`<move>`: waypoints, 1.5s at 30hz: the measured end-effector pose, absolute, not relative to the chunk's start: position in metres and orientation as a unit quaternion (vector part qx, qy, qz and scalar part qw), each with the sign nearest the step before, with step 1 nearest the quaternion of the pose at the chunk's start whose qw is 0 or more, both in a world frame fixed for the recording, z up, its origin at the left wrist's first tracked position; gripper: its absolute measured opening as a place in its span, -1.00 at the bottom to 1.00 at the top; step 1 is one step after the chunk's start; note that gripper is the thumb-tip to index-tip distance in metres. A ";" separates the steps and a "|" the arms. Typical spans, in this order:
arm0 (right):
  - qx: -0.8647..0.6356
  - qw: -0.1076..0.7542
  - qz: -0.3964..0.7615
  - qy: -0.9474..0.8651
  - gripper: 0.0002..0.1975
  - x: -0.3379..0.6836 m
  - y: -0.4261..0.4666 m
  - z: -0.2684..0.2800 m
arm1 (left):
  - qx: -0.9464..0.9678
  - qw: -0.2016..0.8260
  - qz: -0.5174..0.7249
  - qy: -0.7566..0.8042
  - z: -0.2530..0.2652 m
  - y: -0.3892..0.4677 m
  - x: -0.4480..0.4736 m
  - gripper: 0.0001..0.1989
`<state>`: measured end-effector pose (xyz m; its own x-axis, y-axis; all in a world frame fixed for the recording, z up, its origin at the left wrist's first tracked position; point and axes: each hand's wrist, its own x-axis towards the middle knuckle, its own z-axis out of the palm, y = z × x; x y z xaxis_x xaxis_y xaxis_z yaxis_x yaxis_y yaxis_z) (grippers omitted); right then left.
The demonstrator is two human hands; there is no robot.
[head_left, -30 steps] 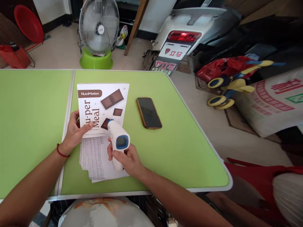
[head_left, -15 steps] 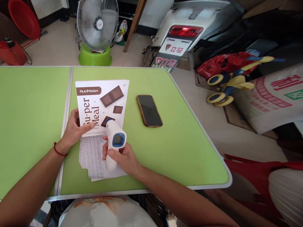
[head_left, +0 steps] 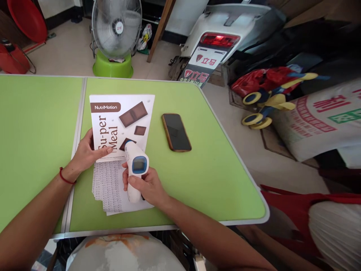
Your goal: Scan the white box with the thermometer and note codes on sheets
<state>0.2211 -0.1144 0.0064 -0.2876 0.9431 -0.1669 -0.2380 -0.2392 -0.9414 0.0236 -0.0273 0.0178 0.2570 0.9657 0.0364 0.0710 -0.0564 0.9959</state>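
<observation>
My left hand grips the lower left edge of a white box printed "NutriMotion Su-per Meal", thumb across its front and fingers behind. In my right hand is a white infrared thermometer with a blue-rimmed screen; my fingers wrap its handle. Its blue tip is in front of the box's lower right part; I cannot tell if they touch. Beneath both lie several sheets of printed paper, fanned out on the green table. A dark-screened phone in a brown case lies right of the box.
Beyond the table stand a fan on a green stool and a white scooter. To the right are a yellow-and-blue toy and a large printed sack. A person in red and white sits at lower right.
The view has shifted slightly, so the surroundings at right appear further left. Both hands keep their holds; the thermometer stays in front of the box, at most slightly moved.
</observation>
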 end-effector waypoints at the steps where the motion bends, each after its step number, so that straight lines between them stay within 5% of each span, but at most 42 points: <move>1: -0.405 0.437 0.673 -0.437 -0.64 0.222 -0.114 0.006 | 0.593 0.527 0.423 0.438 0.018 -0.027 0.023 -0.40; 45: -0.420 0.433 0.663 -0.444 -0.62 0.223 -0.113 0.011 | 0.605 0.517 0.425 0.432 0.021 -0.029 0.022 -0.39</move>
